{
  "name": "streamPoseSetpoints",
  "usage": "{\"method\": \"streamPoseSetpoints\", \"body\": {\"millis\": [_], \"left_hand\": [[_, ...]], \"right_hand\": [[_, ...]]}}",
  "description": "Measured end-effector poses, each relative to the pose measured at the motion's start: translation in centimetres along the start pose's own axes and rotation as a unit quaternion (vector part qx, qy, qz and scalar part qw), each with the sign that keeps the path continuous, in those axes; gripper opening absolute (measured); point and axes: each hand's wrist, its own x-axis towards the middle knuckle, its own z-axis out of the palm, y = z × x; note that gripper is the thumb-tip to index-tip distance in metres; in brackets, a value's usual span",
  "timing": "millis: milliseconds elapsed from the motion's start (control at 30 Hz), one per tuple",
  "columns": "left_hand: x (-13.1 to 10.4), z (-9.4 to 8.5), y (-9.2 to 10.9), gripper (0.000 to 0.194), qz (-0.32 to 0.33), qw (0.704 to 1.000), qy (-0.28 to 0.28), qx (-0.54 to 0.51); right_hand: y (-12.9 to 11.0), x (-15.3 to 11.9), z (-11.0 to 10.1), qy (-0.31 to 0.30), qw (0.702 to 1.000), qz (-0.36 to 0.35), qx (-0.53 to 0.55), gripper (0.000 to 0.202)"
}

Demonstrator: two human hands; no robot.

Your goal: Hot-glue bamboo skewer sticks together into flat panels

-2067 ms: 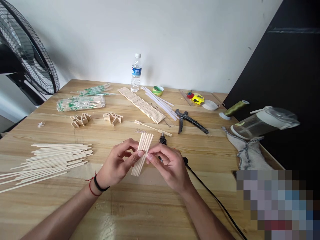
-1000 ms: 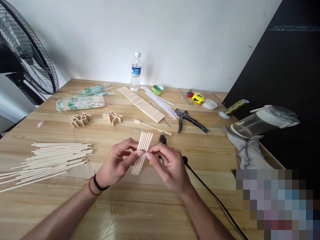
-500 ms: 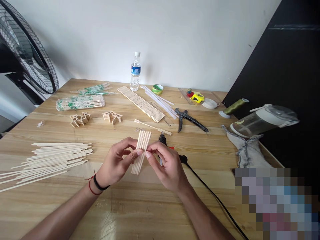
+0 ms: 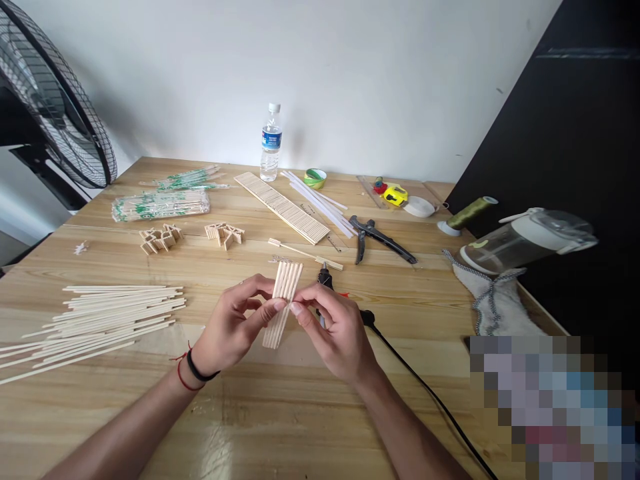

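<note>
A small panel of wooden sticks (image 4: 284, 280), laid side by side, is held tilted above the table. My left hand (image 4: 243, 323) pinches its left edge, thumb in front and fingers behind. From the other side my right hand (image 4: 333, 327) pinches the panel's right edge with thumb and forefinger. Behind the right hand lies a black glue gun (image 4: 325, 277), partly hidden, nozzle pointing away. Just beyond the hands is a thin stick with short pieces at its ends (image 4: 305, 253). Loose round wooden sticks (image 4: 115, 313) are spread left of my left hand.
Farther back are a slatted wooden strip (image 4: 283, 208), white glue sticks (image 4: 320, 203), a water bottle (image 4: 271, 147), cutters (image 4: 383, 240) and zigzag wooden pieces (image 4: 161, 239). A fan (image 4: 55, 100) stands left; a clear jug (image 4: 527, 240) lies right. The black cord (image 4: 425, 383) runs toward the front.
</note>
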Motion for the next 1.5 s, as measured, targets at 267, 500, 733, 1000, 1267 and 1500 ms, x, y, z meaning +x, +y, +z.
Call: {"method": "streamPoseSetpoints", "body": {"millis": [267,500,733,1000,1267,1500], "left_hand": [[-0.1,0.2,0.1,0.012,0.000,1.000,0.003,0.009],[0.0,0.2,0.1,0.011,-0.003,1.000,-0.005,0.008],[0.0,0.2,0.3,0.012,0.001,1.000,-0.004,0.021],[0.2,0.2,0.6,0.014,-0.020,1.000,0.007,-0.006],[0.2,0.1,0.8,0.022,-0.047,0.999,-0.020,0.013],[0.3,0.2,1.1,0.024,-0.066,0.995,-0.042,0.062]], "right_hand": [[-0.4,0.0,-0.2,0.011,1.000,-0.021,-0.020,0.016],[-0.7,0.1,-0.4,0.017,0.998,-0.042,-0.044,0.018],[-0.9,0.1,-0.5,0.016,0.996,-0.058,-0.067,0.018],[-0.5,0.2,-0.6,-0.005,0.997,-0.041,-0.064,0.017],[-0.3,0.1,-0.5,-0.024,0.997,-0.043,-0.060,0.020],[0.0,0.2,-0.7,0.033,0.999,0.014,-0.032,0.017]]}}
